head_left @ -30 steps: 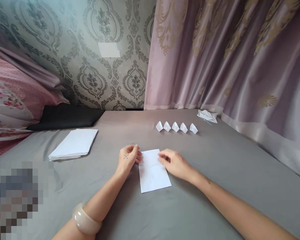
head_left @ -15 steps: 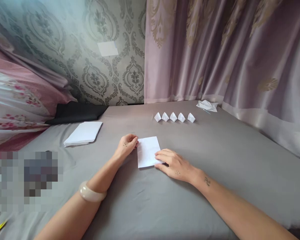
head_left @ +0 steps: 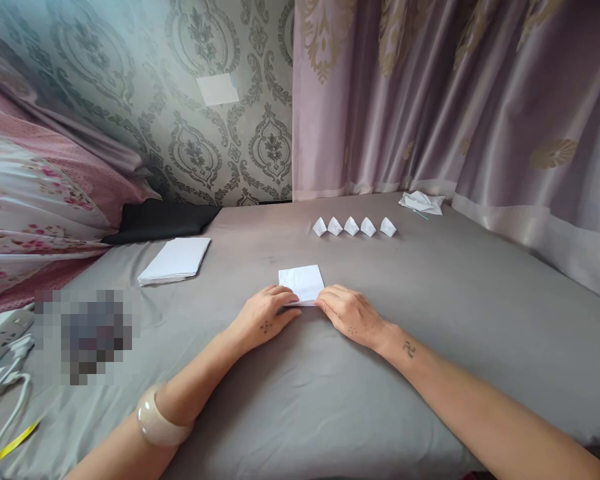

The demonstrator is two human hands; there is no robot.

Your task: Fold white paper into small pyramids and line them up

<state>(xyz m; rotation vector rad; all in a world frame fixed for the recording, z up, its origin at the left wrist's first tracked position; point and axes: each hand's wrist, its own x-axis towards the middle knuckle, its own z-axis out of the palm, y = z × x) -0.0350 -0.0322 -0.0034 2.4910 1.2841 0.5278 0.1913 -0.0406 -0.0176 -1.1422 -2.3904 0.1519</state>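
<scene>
A white sheet of paper [head_left: 304, 280] lies on the grey cloth between my hands, its near edge turned up or folded. My left hand [head_left: 269, 312] grips that edge at the near left corner, fingers on top and thumb in front. At the near right corner my right hand [head_left: 349, 315] pinches the same edge between thumb and fingers. The fold itself is partly hidden by my fingertips. Beyond the sheet stands a row of several small folded paper pieces [head_left: 351, 227].
A stack of white paper [head_left: 176, 259] lies at left, with a black cloth [head_left: 165, 221] behind it. Crumpled white paper [head_left: 422, 202] sits at the far right. A power strip [head_left: 3, 333] with cables and a yellow strip [head_left: 14, 443] are at the left edge.
My left hand has moved from the sheet's left side to its near left corner. My right hand now pinches the near right corner. The sheet looks shorter from front to back.
</scene>
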